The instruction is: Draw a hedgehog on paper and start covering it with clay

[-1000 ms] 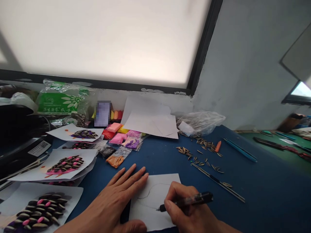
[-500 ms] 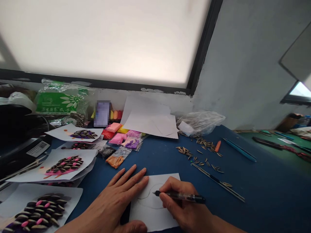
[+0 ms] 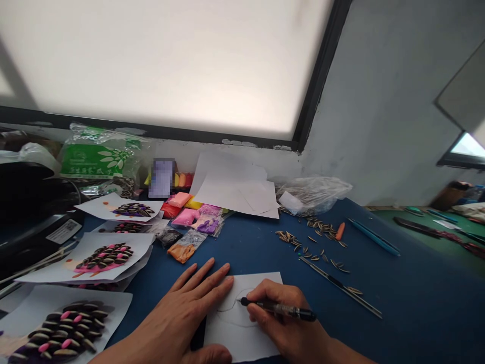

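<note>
A white sheet of paper lies on the dark blue table top, with a thin curved outline drawn on it. My right hand is closed around a black pen, its tip touching the sheet inside the outline. My left hand rests flat, fingers spread, with its fingertips and thumb at the sheet's left edge. Part of the drawing is covered by my right hand. At the left lie paper sheets with sunflower seeds stuck on as hedgehog-like shapes, the nearest being a seed picture.
Loose sunflower seeds lie right of centre, near tweezers, an orange stick and a blue pen-like tool. Behind are coloured clay packets, blank paper sheets, a clear plastic bag and a green seed bag.
The pen tip has moved very slightly left over the sheet, with my right hand following. My left hand stays flat in place. The whole view has shifted a little.
</note>
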### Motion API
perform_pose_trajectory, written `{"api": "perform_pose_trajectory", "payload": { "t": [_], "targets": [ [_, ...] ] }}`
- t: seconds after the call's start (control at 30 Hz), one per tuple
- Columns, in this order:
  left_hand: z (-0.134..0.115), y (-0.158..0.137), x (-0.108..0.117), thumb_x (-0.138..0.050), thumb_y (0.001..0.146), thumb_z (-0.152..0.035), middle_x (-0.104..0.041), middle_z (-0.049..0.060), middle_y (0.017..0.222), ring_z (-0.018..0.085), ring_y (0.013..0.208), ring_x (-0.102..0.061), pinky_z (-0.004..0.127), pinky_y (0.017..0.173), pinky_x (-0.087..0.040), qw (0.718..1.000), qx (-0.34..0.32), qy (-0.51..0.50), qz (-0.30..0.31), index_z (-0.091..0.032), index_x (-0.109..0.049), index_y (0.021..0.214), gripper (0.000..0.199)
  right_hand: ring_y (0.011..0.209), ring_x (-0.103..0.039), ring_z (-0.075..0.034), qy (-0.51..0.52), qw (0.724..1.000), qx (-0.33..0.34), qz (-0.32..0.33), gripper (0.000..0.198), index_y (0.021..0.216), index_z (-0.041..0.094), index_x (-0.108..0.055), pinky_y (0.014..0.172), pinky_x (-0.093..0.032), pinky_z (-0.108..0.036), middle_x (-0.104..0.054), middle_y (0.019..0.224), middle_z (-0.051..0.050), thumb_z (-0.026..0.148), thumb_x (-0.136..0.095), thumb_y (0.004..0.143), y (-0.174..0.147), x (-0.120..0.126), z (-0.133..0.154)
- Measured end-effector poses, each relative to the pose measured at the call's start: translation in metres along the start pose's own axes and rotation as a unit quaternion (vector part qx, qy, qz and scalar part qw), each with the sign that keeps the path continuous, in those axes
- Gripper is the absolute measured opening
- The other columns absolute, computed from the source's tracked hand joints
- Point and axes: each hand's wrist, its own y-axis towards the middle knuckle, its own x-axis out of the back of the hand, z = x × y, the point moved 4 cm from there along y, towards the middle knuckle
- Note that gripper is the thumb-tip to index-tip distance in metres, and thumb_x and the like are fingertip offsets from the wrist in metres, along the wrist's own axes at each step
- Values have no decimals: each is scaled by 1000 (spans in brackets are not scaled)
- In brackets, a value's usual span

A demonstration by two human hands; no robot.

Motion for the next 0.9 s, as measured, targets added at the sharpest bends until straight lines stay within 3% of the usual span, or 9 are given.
{"api": "perform_pose_trajectory", "payload": {
  "t": [0.33, 0.9],
  "targets": [
    [-4, 2, 2, -57, 85, -74, -23, 4, 157, 41, 144, -21, 61, 115, -22, 1000, 9, 14, 19, -29, -36, 151, 82, 58, -56, -13, -41, 999, -3, 8, 14, 85, 16, -68, 56, -43, -22, -67, 70, -2, 25, -57, 88, 1, 2, 3],
    [0, 1, 0, -58, 85, -73, -24, 3, 158, 39, 144, -23, 60, 115, -23, 1000, -2, 12, 6, -34, -33, 151, 80, 56, -53, -13, -83, 996, -6, 13, 17, 75, 17, -62, 54, -41, -22, -64, 65, -1, 23, -53, 89, 1, 6, 8]
  ]
}}
